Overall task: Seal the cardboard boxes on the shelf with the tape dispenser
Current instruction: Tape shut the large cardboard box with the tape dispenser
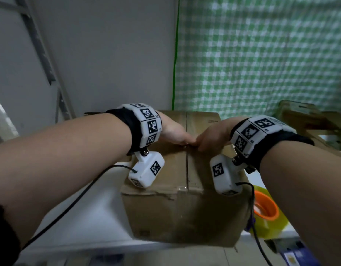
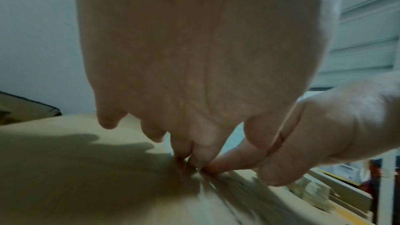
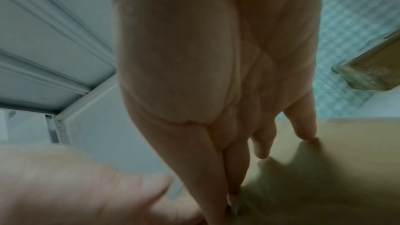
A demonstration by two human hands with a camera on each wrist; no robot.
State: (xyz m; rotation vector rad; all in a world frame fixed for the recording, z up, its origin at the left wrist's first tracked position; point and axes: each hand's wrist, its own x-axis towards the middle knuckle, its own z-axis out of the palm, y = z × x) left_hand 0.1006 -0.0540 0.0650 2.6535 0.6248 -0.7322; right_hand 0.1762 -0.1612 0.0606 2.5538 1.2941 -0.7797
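Brown cardboard box (image 1: 177,206) upright on the white shelf (image 1: 93,212), flaps closed along a centre seam; orange-cored tape roll (image 1: 265,206) lies just beside its right side.

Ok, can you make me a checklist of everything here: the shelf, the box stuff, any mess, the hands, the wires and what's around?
Surface: white shelf, with the box standing on it near the front edge.
Job's things: cardboard box, flaps closed, clear tape along the middle seam; tape roll with an orange core beside it on the right.
Clutter: second box at the back right, shiny with tape.
Hands: left hand and right hand both press fingertips on the seam, touching each other; neither holds anything.
Cables: black cable hangs from each wrist camera.
Surroundings: grey wall, green checked cloth.
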